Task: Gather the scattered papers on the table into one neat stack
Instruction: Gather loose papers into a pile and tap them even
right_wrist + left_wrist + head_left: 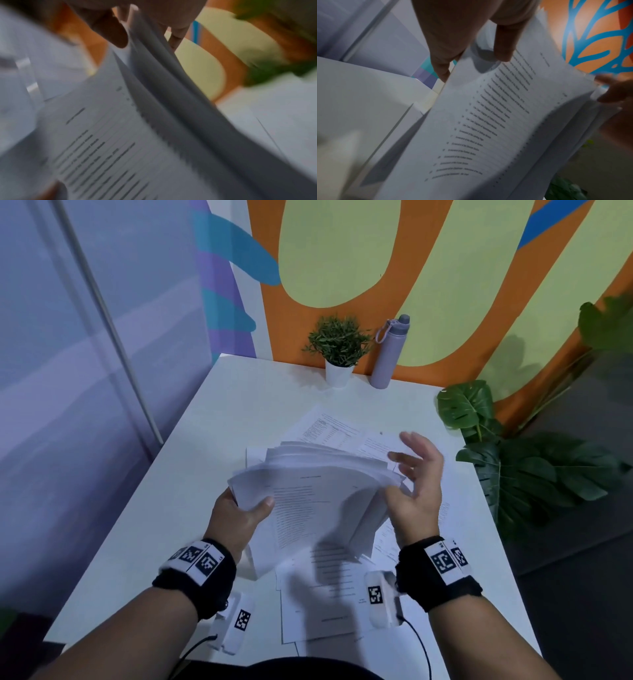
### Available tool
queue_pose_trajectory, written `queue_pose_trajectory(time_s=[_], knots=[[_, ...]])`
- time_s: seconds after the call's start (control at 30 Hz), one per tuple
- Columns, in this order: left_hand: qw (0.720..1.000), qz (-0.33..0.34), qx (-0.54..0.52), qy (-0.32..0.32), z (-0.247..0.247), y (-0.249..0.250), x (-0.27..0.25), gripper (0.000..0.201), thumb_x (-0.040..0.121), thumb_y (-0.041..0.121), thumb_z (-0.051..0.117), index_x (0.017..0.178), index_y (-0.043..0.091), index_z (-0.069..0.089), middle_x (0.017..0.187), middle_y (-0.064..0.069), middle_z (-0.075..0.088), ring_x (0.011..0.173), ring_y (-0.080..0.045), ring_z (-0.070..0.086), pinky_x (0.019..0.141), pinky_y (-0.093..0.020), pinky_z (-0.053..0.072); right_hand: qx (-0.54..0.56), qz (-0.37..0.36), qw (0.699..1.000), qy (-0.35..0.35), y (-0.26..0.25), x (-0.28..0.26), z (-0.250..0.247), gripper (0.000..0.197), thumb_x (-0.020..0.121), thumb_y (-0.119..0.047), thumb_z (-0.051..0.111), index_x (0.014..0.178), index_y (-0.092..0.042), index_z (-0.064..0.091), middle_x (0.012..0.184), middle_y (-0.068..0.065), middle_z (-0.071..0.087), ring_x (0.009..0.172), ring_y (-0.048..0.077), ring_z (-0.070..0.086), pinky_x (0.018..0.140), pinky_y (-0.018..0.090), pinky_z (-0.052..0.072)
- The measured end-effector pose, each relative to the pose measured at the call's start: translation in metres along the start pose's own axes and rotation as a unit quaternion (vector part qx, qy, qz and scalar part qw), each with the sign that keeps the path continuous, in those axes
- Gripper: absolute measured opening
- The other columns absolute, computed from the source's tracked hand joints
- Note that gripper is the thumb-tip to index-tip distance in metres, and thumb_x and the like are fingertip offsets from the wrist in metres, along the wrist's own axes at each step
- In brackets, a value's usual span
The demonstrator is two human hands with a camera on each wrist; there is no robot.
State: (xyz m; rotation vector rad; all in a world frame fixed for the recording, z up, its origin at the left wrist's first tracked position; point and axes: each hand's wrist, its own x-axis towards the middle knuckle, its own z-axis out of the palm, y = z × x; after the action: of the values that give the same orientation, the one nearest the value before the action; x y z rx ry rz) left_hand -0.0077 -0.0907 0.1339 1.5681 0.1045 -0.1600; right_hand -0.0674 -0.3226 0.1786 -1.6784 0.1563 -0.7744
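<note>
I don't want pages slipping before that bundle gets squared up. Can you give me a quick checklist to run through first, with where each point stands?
1. Left hand grips the bundle: ok, thumb on top.
2. Right hand holds the far edge: cannot tell, blurred, fingers spread.
3. Bundle edges aligned: not ok, sheets fan out.
4. All papers gathered: not ok, loose sheets remain on the table.
5. Potted plant and bottle out of the way: ok, at the far edge.

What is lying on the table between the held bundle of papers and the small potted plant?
In the head view, loose printed sheets lie just beyond the held bundle; past them bare white table runs to the potted plant.
</note>
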Motion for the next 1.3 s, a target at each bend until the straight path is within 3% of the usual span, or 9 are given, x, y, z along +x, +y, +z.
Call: queue_pose_trajectory(time_s=[0.17,0.33,0.43,0.57,0.73,0.83,0.97,1.13,1.3], knots=[[1.0,-0.016,0.021,-0.014,0.002,-0.003,-0.003,0.016,0.082,0.009,0.067,0.098,0.009,0.064,0.087,0.0,0.069,0.085,-0.017,0.066,0.074,-0.025,0.048,0.188,0.26,0.947,0.031,0.03,-0.019,0.003,0.078,0.052,0.007,0.044,0.124,-0.023,0.044,0.105,0.002,0.057,0.093,0.022,0.051,0.068,0.027,0.049],[1.0,0.018,0.001,0.0,0.012,0.012,0.0,0.026,0.071,0.007,0.077,0.091,0.019,0.065,0.084,0.006,0.07,0.072,-0.004,0.067,0.06,-0.015,0.049,0.215,0.257,0.941,-0.045,0.028,-0.018,0.013,0.068,0.051,0.009,0.06,0.117,-0.006,0.053,0.104,0.02,0.066,0.088,0.027,0.065,0.067,0.039,0.054],[0.998,0.05,0.0,0.035,0.012,0.018,0.002,0.028,0.068,0.013,0.08,0.083,0.025,0.061,0.08,0.009,0.066,0.073,-0.004,0.062,0.057,-0.013,0.047,0.196,0.239,0.949,-0.069,0.021,-0.021,0.011,0.055,0.047,0.007,0.052,0.101,-0.003,0.057,0.082,0.005,0.065,0.072,0.015,0.063,0.056,0.027,0.051],[0.996,0.075,0.021,0.034,0.009,0.016,-0.002,0.037,0.067,0.013,0.081,0.087,0.034,0.058,0.087,0.014,0.066,0.073,0.009,0.064,0.069,-0.013,0.049,0.109,0.268,0.948,-0.129,0.033,-0.033,0.003,0.053,0.051,0.005,0.052,0.101,-0.013,0.06,0.087,-0.002,0.067,0.077,0.011,0.062,0.056,0.025,0.049],[0.998,0.039,0.037,0.045,0.005,-0.001,-0.005,0.042,0.078,0.01,0.07,0.114,0.027,0.054,0.106,0.006,0.065,0.103,-0.017,0.062,0.095,-0.037,0.048,-0.019,0.326,0.908,-0.264,0.044,-0.048,-0.009,0.069,0.054,0.008,0.046,0.116,-0.023,0.046,0.085,-0.003,0.05,0.073,0.012,0.044,0.045,0.007,0.038],[0.998,0.032,0.037,0.048,0.011,-0.005,-0.01,0.036,0.082,0.014,0.067,0.114,0.026,0.055,0.105,0.006,0.065,0.099,-0.013,0.062,0.095,-0.037,0.048,-0.101,0.313,0.891,-0.313,0.052,-0.059,-0.007,0.067,0.057,-0.01,0.057,0.119,-0.026,0.039,0.101,-0.002,0.049,0.084,0.006,0.048,0.06,0.006,0.042],[0.998,0.048,0.02,0.029,0.021,0.001,-0.018,0.031,0.077,0.007,0.071,0.086,0.034,0.057,0.088,0.013,0.064,0.086,-0.004,0.062,0.081,-0.028,0.048,0.004,0.308,0.945,-0.109,0.057,-0.067,0.013,0.054,0.076,-0.014,0.068,0.126,-0.017,0.049,0.111,0.001,0.062,0.108,0.022,0.059,0.091,0.039,0.051],[0.999,0.036,-0.033,0.003,0.017,0.003,-0.016,0.041,0.067,0.006,0.078,0.092,0.035,0.064,0.097,0.006,0.071,0.094,-0.011,0.068,0.083,-0.033,0.052,0.142,0.348,0.927,-0.002,0.046,-0.053,0.015,0.042,0.076,0.023,0.05,0.094,-0.013,0.064,0.078,-0.001,0.072,0.072,0.017,0.067,0.059,0.021,0.053],[0.992,0.087,-0.09,0.022,0.016,0.014,-0.019,0.058,0.057,0.007,0.073,0.102,0.035,0.051,0.102,0.007,0.056,0.091,-0.006,0.06,0.082,-0.033,0.05,0.15,0.344,0.927,-0.022,0.04,-0.055,0.015,0.053,0.049,0.013,0.052,0.098,-0.006,0.062,0.082,0.009,0.067,0.078,0.027,0.062,0.054,0.022,0.053]])
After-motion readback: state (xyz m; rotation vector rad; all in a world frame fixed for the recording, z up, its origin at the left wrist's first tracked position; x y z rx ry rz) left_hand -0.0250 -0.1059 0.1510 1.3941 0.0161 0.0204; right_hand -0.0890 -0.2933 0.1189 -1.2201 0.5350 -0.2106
